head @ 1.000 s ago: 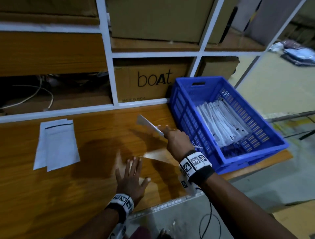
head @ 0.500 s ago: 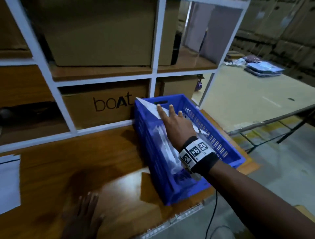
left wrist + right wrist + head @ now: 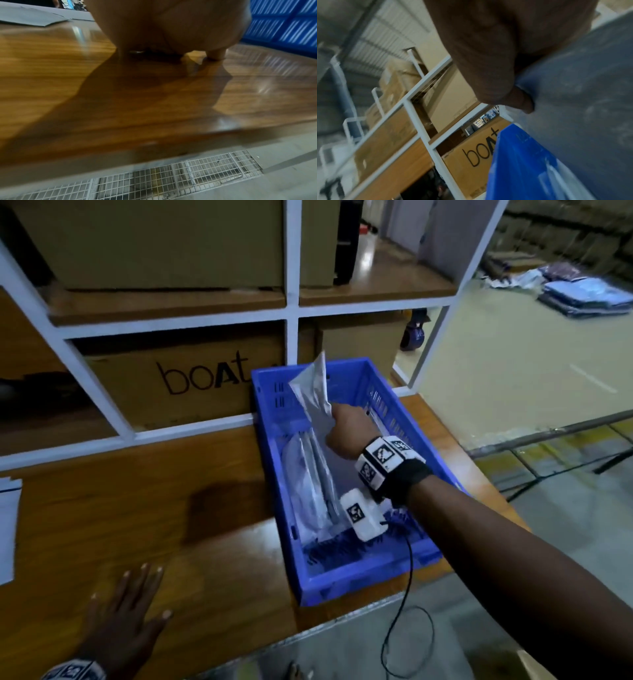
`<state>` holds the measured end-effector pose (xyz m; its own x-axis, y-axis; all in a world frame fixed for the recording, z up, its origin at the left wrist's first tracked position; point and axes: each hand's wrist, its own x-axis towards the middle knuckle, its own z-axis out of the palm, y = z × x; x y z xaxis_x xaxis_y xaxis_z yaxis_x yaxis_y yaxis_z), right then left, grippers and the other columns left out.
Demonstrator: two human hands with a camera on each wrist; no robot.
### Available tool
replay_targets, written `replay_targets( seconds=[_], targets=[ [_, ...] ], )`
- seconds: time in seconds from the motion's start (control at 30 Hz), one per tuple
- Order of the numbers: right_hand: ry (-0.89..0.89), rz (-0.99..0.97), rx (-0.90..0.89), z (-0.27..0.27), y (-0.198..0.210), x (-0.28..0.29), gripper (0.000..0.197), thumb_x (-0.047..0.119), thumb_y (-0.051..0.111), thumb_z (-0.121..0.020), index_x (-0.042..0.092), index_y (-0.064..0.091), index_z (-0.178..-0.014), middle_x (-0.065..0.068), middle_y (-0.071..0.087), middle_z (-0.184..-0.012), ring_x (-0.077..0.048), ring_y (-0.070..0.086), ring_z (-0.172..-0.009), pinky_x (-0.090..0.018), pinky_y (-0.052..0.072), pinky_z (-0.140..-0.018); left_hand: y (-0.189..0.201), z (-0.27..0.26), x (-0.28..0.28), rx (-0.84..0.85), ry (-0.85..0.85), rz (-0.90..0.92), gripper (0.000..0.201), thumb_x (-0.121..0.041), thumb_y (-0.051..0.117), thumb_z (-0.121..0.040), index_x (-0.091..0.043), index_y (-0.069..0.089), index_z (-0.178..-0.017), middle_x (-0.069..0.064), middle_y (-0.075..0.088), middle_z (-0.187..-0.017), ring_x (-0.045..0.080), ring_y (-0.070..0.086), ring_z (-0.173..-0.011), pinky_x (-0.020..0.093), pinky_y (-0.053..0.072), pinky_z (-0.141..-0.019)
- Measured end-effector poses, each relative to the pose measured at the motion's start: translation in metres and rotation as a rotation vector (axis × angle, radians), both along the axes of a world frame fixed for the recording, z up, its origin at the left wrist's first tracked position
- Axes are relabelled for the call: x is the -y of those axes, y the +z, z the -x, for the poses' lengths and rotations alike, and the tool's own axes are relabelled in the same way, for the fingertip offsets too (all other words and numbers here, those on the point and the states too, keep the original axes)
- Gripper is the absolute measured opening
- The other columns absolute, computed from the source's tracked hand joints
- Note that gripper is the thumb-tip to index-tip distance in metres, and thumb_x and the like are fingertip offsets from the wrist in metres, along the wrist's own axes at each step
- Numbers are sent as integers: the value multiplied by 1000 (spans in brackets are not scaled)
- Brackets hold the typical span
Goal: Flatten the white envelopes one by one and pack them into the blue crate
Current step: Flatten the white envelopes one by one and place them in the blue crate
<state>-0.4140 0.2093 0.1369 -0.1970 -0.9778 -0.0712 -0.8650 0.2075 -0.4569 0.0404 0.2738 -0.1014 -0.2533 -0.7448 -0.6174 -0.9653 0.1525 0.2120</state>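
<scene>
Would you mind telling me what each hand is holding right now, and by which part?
The right hand grips a white envelope by its lower end, standing it up in the blue crate. The left hand holds nothing, lying spread on the table.

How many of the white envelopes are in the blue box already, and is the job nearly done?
Several envelopes already lie packed in the blue crate; I can't count them. Right now the right hand holds one more envelope, tilted up over the crate, not yet laid down. The left hand rests flat on the table. More envelopes wait at the table's left edge, so it isn't finished.
</scene>
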Motion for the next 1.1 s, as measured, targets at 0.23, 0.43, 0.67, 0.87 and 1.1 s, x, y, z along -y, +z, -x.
replay_targets(
  seconds=[0.23, 0.43, 0.67, 0.87, 1.1],
  targets=[
    [-98, -243, 164, -16, -44, 27, 14, 14, 61, -91, 5, 60, -101, -13, 64, -103, -32, 63, -104, -27, 40, -68, 2, 1, 2, 42, 46, -13, 109, -101, -13, -58, -46, -28, -151, -19, -37, -157, 14, -27, -150, 56, -9, -120],
    [-78, -317, 113, -36, -89, 39, 26, 22, 66, -90, 6, 57, -109, -13, 62, -111, -33, 64, -102, -33, 46, -70, 1, 2, -3, 53, 15, 16, 109, -101, -7, -62, -45, -21, -154, -17, -32, -161, 12, -24, -151, 56, -8, -120],
    [-5, -318, -68, -41, -119, 40, 88, 31, 70, -88, 8, 16, -154, -19, 51, -137, -39, 59, -116, -46, 49, -88, 4, 3, -1, 74, 32, -6, 110, -101, -10, -58, -46, -26, -152, -18, -37, -157, 12, -29, -148, 53, -11, -120],
    [601, -155, -746, -35, -126, 39, 87, 49, 72, -81, 17, 35, -153, -11, 14, -164, -35, 7, -151, -58, 13, -119, 5, 4, 0, 75, 25, -49, 111, -102, -10, -57, -46, -27, -152, -20, -39, -156, 12, -32, -147, 53, -14, -119],
    [774, -361, -996, -41, -149, 40, 84, 74, 51, -80, 29, 42, -150, -5, 38, -157, -35, 16, -149, -66, -5, -116, 6, 4, 0, 72, 26, -59, 110, -103, -7, -58, -47, -26, -152, -22, -37, -156, 12, -32, -148, 54, -15, -119]
  ],
)
